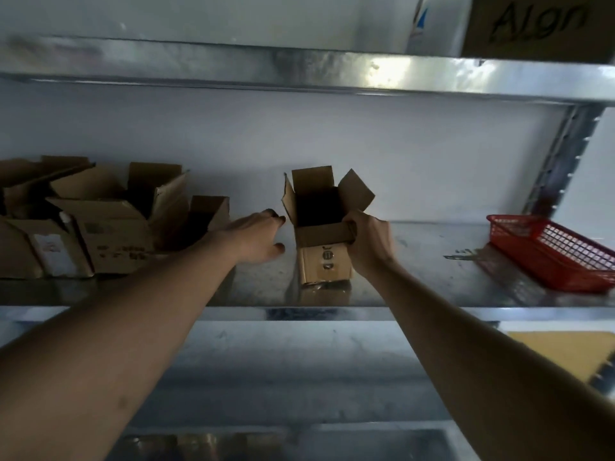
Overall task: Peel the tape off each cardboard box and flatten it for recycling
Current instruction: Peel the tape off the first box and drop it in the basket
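**Right hand on the open box, left hand reaching in beside it**

The right hand (pixel 367 242) grasps the small cardboard box (pixel 324 257) at centre frame, fingers curled over the near flap, which is folded down across the front at the box's right corner. The left hand (pixel 258 236) reaches in just left of the box, fingers extended and relaxed with the thumb spread below, holding nothing; its fingertips lie close to the box's left wall, and whether they touch it cannot be told.

The box stands upright on the metal shelf (pixel 432 261), its top open, with the back, left and right flaps standing up and the inside dark. Dark printed marks show on its front face; whether any tape lies there is too blurred to tell.

At the left of the frame, on the same shelf, is a cluster of open cardboard boxes (pixel 109 221), flaps raised at various angles; the nearest of them sits just behind the left wrist. At the right edge, well apart from the small box, a red plastic basket (pixel 552 251) rests on the shelf. A perforated metal upright (pixel 562 161) rises behind the basket. Above, an upper shelf (pixel 299 68) crosses the frame, carrying a brown carton (pixel 539 24) with dark lettering at upper right. In the lower right, on a lower level, lies a yellow-tan flat sheet (pixel 565 354).
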Demonstrator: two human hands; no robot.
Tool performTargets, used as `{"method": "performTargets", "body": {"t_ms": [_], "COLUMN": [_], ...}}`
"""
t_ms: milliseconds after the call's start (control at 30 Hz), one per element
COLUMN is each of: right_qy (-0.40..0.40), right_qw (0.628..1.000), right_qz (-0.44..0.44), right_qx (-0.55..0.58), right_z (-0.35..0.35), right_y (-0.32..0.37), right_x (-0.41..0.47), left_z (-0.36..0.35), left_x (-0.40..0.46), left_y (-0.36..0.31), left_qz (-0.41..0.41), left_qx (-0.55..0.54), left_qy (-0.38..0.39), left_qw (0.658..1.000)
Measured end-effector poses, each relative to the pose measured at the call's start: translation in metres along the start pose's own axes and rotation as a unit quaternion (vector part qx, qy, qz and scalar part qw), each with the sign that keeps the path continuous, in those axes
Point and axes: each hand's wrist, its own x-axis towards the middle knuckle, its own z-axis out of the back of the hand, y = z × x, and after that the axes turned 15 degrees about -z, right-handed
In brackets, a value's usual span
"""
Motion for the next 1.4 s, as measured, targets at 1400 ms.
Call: {"method": "performTargets", "body": {"t_ms": [1400], "right_qy": [0.142], "right_qw": [0.912], "right_qz": [-0.289], "right_qx": [0.254], "right_z": [0.063], "right_y": [-0.137], "right_x": [0.051], "left_z": [-0.028], "left_x": [0.116], "left_y": [-0.151], "left_qz": [0.162], "left_qx": [-0.376], "left_qy": [-0.161], "left_qw": [0.898]}}
